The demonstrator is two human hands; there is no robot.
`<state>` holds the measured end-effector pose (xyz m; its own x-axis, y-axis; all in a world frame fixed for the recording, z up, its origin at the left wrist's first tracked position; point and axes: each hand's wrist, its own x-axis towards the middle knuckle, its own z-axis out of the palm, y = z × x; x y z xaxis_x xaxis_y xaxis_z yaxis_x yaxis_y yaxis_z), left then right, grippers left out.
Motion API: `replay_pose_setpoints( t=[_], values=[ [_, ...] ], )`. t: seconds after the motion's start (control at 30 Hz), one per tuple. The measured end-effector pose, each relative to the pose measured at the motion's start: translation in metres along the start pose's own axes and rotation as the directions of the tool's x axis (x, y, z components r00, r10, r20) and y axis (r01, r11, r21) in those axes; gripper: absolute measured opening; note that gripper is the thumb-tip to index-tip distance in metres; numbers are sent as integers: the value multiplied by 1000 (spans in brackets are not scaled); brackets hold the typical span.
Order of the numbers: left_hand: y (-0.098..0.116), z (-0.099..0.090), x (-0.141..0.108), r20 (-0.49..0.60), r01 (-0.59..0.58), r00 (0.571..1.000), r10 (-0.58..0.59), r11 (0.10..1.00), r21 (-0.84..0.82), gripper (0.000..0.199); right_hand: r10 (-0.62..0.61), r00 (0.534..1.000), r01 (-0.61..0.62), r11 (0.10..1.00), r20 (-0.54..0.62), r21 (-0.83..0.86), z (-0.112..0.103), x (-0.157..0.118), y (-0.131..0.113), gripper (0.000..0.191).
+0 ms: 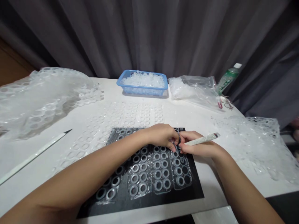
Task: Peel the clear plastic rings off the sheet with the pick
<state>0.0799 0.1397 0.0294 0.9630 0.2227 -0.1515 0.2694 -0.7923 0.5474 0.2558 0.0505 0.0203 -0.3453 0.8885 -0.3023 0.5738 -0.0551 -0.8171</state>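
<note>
My left hand (164, 135) reaches across a black mat (184, 194), its fingers pinched together at the upper end of the rightmost clear plastic strip (179, 183). Whatever lies between those fingertips is too small to make out. Close beside it, my right hand (198, 145) grips a slim, whitish pen-like tool (203, 139); its dark-tipped rear end points up to the right, and the working tip is hidden by the fingers. Other clear strips (161, 169) lie side by side on the mat, bearing paired rows of round translucent rings. My left forearm covers part of them.
Behind the mat, a blue basket (142, 90) holds many small translucent pieces. Clear bags (191, 90) and a green bottle (227, 79) stand back right. Perforated plastic sheets pile up at left (42, 96) and right (261, 146). A long white stick (35, 155) lies left.
</note>
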Motion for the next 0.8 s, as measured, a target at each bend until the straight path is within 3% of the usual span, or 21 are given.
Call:
replay_pose_setpoints(
  t=[0.2,0.33,0.4,0.5,0.57,0.7,0.8],
  values=[
    [0,-4,0,102,-81,991,86,995,-59,2,38,999,-38,999,-21,-8,1,-2,-3,14],
    [-4,-16,-7,161,-85,979,128,966,-246,3,36,999,-36,999,-17,-12,2,-1,0,14],
    [-6,-27,-14,133,-113,976,175,918,-380,9,29,999,-30,999,-16,-12,1,-1,1,14],
    [-6,-43,-23,-35,-173,984,177,866,-470,17,14,1000,-14,1000,7,9,-2,-2,1,12],
    [-6,-45,-26,-72,-158,987,140,885,-438,21,15,999,-17,999,38,50,-4,-4,1,11],
    [-1,-33,-20,34,-56,997,66,969,-239,24,24,993,-36,994,117,102,-7,-8,-1,11],
    [4,-24,-14,39,-34,999,37,996,-83,17,25,991,-31,999,130,41,-6,-9,-6,11]
  ],
)
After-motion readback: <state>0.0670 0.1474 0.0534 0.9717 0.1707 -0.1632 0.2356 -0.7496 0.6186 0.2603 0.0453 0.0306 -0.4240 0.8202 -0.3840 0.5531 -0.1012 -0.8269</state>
